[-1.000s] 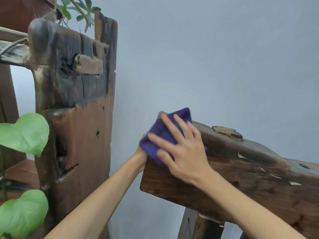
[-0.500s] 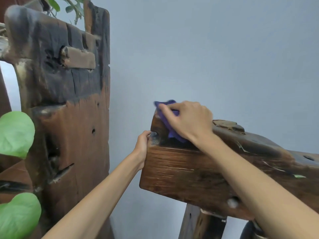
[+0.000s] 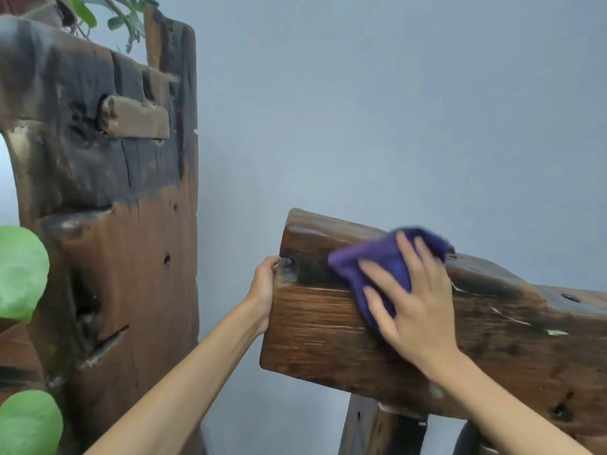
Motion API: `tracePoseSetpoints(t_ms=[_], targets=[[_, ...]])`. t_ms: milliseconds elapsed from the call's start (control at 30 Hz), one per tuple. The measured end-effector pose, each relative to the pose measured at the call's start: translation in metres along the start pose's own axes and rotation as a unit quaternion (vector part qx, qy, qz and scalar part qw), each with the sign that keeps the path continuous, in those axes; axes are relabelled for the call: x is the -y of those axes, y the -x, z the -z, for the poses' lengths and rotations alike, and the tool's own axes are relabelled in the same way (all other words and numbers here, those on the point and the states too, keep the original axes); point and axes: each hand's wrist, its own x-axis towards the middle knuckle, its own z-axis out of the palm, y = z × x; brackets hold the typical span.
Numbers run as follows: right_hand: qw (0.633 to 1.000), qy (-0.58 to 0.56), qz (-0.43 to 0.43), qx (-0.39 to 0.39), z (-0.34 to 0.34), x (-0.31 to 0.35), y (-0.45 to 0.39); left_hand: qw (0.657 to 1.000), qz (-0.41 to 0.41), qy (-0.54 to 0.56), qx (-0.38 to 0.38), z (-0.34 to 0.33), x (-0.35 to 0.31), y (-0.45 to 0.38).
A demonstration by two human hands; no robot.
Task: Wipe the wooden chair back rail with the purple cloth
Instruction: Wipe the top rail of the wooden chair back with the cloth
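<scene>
Right hand (image 3: pixel 417 310) flat, fingers spread on purple cloth (image 3: pixel 384 257) against rail (image 3: pixel 315 323); left hand (image 3: pixel 264 287) gripping rail end

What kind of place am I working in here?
Probably an indoor room with rustic furniture: a weathered wooden chair back rail, a tall rough timber piece beside it, a plain grey-blue wall and broad green houseplant leaves.
</scene>
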Motion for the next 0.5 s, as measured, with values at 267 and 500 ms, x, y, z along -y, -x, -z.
tracePoseSetpoints(t_ms=[267, 500], targets=[[0.958, -0.032, -0.039, 0.282, -0.007, 0.125, -0.171, 0.996, -0.03, 0.079, 0.028, -0.008, -0.009, 0.012], [0.987, -0.028, -0.023, 0.154, 0.025, 0.044, -0.065, 1.0, -0.03, 0.009, 0.005, -0.001, -0.003, 0.002]])
